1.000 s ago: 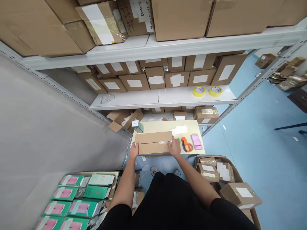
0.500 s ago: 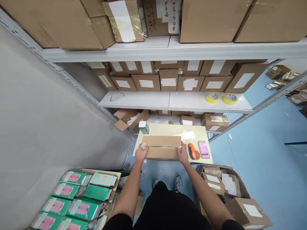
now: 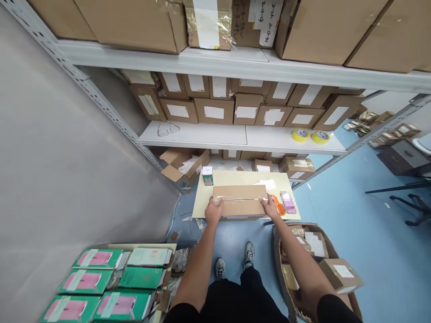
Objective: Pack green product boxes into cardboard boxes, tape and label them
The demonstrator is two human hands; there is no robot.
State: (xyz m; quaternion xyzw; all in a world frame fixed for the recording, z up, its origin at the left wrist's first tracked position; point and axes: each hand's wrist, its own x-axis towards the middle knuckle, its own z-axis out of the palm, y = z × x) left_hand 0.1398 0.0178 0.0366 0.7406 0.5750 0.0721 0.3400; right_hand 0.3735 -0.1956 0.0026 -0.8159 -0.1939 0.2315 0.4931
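A taped brown cardboard box (image 3: 240, 206) is held at its two ends above the front edge of a small cream table (image 3: 202, 202). My left hand (image 3: 213, 211) grips its left end, thumb on the top face over the clear tape. At the other end my right hand (image 3: 270, 207) clasps the box the same way. Just right of that hand lies an orange tape cutter (image 3: 278, 205), partly covered by it. Beside the cutter is a pink-and-white item (image 3: 288, 202), blurred out. A small green-and-white box (image 3: 208, 176) stands at the table's back left.
Shelves (image 3: 208, 137) with labelled cartons rise behind the table, bearing two yellow tape rolls (image 3: 300, 135) and glasses (image 3: 168, 129). A large carton of boxes (image 3: 279, 264) stands lower right. Green packages (image 3: 111, 305) fill the lower left. An open carton (image 3: 168, 172) sits behind the table.
The box and both hands have shifted right relative to the table, and the right hand now overlaps the tape cutter. The camera view has turned slightly; my feet show more fully.
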